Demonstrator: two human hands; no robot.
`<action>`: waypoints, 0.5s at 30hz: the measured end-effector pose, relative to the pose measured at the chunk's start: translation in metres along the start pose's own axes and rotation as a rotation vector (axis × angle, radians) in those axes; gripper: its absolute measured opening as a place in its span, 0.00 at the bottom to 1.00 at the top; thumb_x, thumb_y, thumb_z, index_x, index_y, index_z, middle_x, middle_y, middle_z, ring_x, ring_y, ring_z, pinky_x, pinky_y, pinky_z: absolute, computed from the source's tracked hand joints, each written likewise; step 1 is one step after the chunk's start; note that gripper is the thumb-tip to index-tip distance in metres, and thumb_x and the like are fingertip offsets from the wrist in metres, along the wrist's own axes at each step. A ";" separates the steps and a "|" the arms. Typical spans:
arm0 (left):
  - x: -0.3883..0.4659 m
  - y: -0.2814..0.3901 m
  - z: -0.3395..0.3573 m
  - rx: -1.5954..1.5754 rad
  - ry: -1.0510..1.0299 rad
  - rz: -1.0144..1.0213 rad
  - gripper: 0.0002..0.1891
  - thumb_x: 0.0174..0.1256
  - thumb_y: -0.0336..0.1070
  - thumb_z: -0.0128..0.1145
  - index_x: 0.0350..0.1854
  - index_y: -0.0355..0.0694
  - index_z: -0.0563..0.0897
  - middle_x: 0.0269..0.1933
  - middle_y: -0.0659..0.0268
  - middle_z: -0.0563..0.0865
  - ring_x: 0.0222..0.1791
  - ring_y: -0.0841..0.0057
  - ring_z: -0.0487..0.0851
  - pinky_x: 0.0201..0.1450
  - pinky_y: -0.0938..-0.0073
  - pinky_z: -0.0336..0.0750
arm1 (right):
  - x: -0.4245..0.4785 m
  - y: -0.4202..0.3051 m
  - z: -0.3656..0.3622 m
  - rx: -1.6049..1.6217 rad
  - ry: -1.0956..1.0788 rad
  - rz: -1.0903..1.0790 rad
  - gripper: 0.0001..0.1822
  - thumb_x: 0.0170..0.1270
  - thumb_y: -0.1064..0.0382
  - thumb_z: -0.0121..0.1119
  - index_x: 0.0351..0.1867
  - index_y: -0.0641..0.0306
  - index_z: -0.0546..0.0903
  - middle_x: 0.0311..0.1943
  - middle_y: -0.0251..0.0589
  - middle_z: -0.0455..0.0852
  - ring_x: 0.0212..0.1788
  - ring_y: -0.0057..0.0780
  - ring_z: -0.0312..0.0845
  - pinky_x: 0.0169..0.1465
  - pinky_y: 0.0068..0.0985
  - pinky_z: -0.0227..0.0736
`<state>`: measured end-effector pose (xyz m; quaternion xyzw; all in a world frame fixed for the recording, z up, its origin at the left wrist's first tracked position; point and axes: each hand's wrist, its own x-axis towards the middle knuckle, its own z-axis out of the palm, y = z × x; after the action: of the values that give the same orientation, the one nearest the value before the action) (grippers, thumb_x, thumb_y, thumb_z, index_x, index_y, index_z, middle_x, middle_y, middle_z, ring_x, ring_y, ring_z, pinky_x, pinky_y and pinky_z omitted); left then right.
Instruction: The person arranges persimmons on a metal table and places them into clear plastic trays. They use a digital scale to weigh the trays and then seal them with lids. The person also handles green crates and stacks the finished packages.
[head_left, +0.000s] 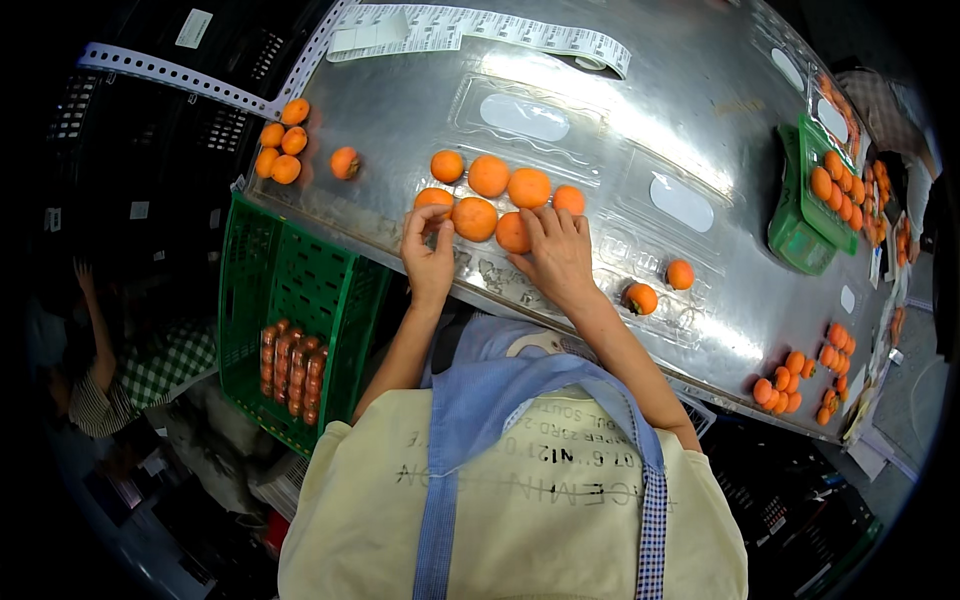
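Note:
A clear plastic clamshell tray lies open on the metal table, its lid away from me with a white oval label. Persimmons fill its near half in two rows. My left hand touches the near-left persimmon with thumb and fingertips; whether it grips is unclear. My right hand has its fingers round the near-row persimmon and over the tray's right end. Right of it, a second open clamshell holds two persimmons in its near half.
Loose persimmons lie at the table's left corner. A strip of printed labels runs along the far side. A green scale bears a filled tray. Below the left edge stands a green crate with packed trays. Other people work at left and far right.

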<state>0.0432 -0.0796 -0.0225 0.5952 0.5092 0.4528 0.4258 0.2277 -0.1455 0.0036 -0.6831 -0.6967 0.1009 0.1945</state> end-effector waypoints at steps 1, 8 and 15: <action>0.000 -0.001 -0.001 -0.001 -0.006 0.004 0.10 0.63 0.22 0.57 0.46 0.35 0.79 0.43 0.67 0.79 0.45 0.81 0.78 0.51 0.79 0.73 | 0.001 -0.001 0.001 0.000 0.004 0.000 0.34 0.43 0.55 0.74 0.54 0.63 0.77 0.48 0.40 0.78 0.49 0.36 0.72 0.51 0.35 0.62; -0.001 -0.014 0.001 -0.002 0.012 0.015 0.10 0.62 0.21 0.56 0.45 0.35 0.80 0.46 0.64 0.80 0.45 0.77 0.79 0.50 0.77 0.74 | -0.001 0.004 0.019 0.020 0.105 -0.002 0.25 0.44 0.59 0.70 0.45 0.65 0.77 0.40 0.43 0.77 0.45 0.40 0.72 0.52 0.40 0.64; 0.000 -0.011 0.001 -0.004 0.006 0.030 0.09 0.64 0.21 0.55 0.46 0.34 0.79 0.47 0.65 0.78 0.48 0.76 0.78 0.52 0.77 0.73 | -0.001 0.011 0.015 0.093 0.205 -0.060 0.26 0.37 0.58 0.70 0.41 0.65 0.77 0.35 0.40 0.75 0.42 0.36 0.72 0.47 0.33 0.62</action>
<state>0.0422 -0.0788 -0.0336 0.6005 0.5006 0.4619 0.4188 0.2319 -0.1436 -0.0145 -0.6590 -0.6877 0.0572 0.2992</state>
